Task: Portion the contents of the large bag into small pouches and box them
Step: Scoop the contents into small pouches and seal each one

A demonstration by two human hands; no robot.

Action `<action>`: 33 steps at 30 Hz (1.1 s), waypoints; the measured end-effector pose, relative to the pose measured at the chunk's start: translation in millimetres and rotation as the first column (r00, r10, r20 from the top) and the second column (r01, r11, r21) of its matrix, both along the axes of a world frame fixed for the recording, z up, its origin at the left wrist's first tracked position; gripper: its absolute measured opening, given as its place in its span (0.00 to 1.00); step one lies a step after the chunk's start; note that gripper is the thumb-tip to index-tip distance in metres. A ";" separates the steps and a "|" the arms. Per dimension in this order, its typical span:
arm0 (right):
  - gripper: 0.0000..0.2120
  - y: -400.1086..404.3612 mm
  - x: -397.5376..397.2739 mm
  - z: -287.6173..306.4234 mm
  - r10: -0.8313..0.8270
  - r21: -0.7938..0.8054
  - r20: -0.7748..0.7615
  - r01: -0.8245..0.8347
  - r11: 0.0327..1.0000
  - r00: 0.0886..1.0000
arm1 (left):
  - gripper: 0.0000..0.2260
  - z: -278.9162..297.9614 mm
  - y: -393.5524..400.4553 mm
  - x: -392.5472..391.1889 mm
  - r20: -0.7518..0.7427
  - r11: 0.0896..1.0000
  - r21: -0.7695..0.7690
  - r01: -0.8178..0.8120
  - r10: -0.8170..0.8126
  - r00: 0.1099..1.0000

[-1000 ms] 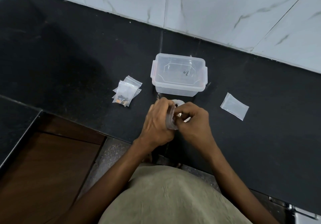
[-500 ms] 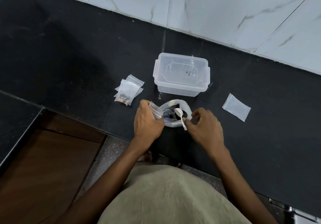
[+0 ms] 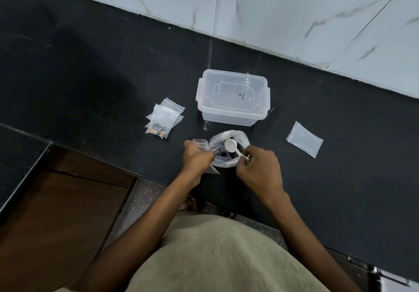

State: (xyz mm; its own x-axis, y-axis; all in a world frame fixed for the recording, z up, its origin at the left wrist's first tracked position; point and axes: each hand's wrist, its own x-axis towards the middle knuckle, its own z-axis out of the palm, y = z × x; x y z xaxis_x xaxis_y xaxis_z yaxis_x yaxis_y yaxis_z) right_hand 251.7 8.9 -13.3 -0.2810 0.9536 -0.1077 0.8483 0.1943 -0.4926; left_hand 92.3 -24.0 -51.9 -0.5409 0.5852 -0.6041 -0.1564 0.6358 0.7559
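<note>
The large clear bag (image 3: pixel 240 138) stands open on the black counter, dark contents inside. My right hand (image 3: pixel 258 169) grips the handle of a small white scoop (image 3: pixel 231 144), whose bowl sits over the bag's mouth. My left hand (image 3: pixel 196 156) holds a small clear pouch (image 3: pixel 200 143) just left of the bag. Behind the bag stands a clear plastic box (image 3: pixel 233 97) with its lid on. A pile of small pouches (image 3: pixel 164 118), the top one holding dark bits, lies to the left. One empty pouch (image 3: pixel 305 138) lies to the right.
The black counter (image 3: pixel 102 69) ends at a marble-tiled wall (image 3: pixel 272 8) behind the box. Its front edge runs just below my hands, with a lower black ledge (image 3: pixel 18 155) and brown floor (image 3: pixel 56 212) at the left.
My hands have parted from a joined grip: the left now holds the pouch beside the bag, and the right has taken the scoop and raised it over the bag's mouth.
</note>
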 end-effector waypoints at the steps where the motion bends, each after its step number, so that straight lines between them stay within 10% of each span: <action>1: 0.06 0.7 -0.8 -2.5 0.027 -0.011 -0.009 -0.027 1.000 1.000 | 0.20 -0.6 -0.1 0.4 0.020 1.000 0.023 0.005 -0.005 1.000; 9: 0.08 3.6 -4.3 -14.8 0.075 -0.057 0.005 -0.075 0.996 0.997 | 0.23 0.2 2.1 5.8 0.392 0.958 0.264 -0.114 0.001 0.920; 18: 0.08 10.5 6.4 -15.5 0.049 0.001 -0.208 -0.050 0.999 0.977 | 0.22 -5.4 6.4 -3.3 0.245 0.968 0.202 -0.149 0.098 0.965; 29: 0.10 8.3 0.5 -25.9 0.096 -0.092 -0.049 -0.100 0.991 0.994 | 0.18 1.8 6.8 -1.3 0.654 0.912 0.235 -0.338 0.109 0.749; 33: 0.09 10.5 -0.3 -26.3 0.073 -0.106 -0.091 -0.083 0.991 0.993 | 0.19 -1.2 8.2 -4.8 0.594 0.915 0.321 -0.245 0.006 0.804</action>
